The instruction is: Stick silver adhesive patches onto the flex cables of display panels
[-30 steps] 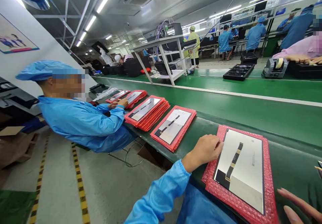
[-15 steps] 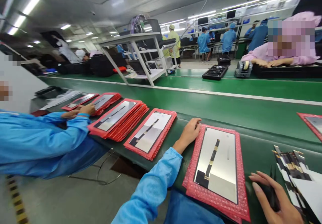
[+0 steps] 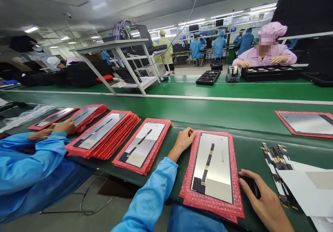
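In front of me lies a display panel (image 3: 218, 169) with a mirror-like back and a black-and-gold flex cable (image 3: 208, 164) along it. It rests on a small stack of red bubble-wrap bags (image 3: 188, 181). My left hand (image 3: 184, 141) is closed at the stack's upper left corner, curled fingertips against the bubble wrap. To the right of the panel, my right hand (image 3: 262, 197) is closed around black tweezers (image 3: 253, 187), largely hidden by the fingers. Beside it lie several loose flex cables (image 3: 277, 162) and white sheets (image 3: 307, 190).
Leftward stand more panel stacks on red bubble wrap (image 3: 143, 147), (image 3: 104, 134). A co-worker's hands (image 3: 63, 126) touch a farther stack. Another panel (image 3: 307, 122) lies at the right on the green bench (image 3: 182, 108). Opposite, a person in pink sits behind a black tray (image 3: 272, 73).
My view has turned to the right, so the bench things appear farther left. Both my hands stay beside the panel; the tweezer tips, visible before, are now less exposed.
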### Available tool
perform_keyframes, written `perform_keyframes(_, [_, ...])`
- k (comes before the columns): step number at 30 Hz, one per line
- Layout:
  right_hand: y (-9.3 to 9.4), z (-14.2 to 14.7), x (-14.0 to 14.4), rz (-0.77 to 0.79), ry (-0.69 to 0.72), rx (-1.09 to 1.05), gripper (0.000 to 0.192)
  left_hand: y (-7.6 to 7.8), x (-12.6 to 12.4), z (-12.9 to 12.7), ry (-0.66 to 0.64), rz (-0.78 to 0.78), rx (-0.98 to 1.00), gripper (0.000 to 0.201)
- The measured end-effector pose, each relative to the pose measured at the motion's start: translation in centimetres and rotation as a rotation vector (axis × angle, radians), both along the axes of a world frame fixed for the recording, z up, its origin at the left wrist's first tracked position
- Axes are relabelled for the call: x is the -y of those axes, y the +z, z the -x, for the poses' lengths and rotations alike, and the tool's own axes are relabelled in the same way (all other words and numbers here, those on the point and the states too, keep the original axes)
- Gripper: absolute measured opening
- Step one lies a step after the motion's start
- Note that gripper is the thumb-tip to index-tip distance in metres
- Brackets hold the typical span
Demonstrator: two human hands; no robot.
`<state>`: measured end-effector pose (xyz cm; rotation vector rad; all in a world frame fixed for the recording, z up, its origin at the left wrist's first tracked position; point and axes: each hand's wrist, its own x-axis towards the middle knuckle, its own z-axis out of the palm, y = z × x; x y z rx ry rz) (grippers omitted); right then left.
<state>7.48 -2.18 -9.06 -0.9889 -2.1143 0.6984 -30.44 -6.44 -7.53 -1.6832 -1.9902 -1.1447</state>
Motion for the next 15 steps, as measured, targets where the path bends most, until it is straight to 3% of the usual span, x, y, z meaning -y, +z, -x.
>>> perform_keyframes(3, [-0.1, 0.1, 0.0, -0.047, 0.037, -0.018, 0.033, 0.0, -0.3, -0.1, -0.038, 0.048, 0.088, 0.039])
perform_keyframes(9, [-0.2, 0.2, 0.1, -0.101, 0.114, -0.039, 0.033, 0.3, -0.7, -1.0, -0.065, 0.124, 0.168, 0.049])
perform_keyframes(15, [-0.6, 0.2, 0.1, -0.108, 0.106, -0.045, 0.034, 0.8, -1.1, -2.1, -0.044, 0.236, 0.304, 0.039])
